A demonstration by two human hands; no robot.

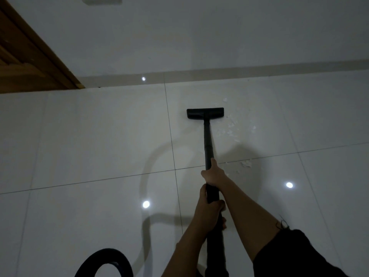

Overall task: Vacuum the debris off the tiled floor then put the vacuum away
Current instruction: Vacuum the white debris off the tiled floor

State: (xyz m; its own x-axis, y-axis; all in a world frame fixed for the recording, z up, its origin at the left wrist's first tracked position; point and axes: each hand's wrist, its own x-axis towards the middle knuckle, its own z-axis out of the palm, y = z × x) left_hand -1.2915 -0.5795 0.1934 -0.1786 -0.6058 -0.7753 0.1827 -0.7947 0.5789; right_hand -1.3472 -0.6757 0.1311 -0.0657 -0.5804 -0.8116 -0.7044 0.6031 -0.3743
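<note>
A black vacuum wand [207, 140] runs from my hands out to a flat black floor head [205, 113] resting on the glossy white tiled floor [89, 136]. My right hand [213, 174] grips the wand higher up, and my left hand [209, 210] grips it just below, closer to me. White debris scraps [231, 130] lie scattered to the right of the wand and head. More scraps [246, 163] sit on a grout line near my right hand. A loop of black hose [105, 258] curves at the bottom left.
A white wall [199, 37] with a beige skirting strip [259, 68] stands just beyond the floor head. A wooden door frame [30, 56] fills the upper left corner. Bright light spots reflect off the tiles.
</note>
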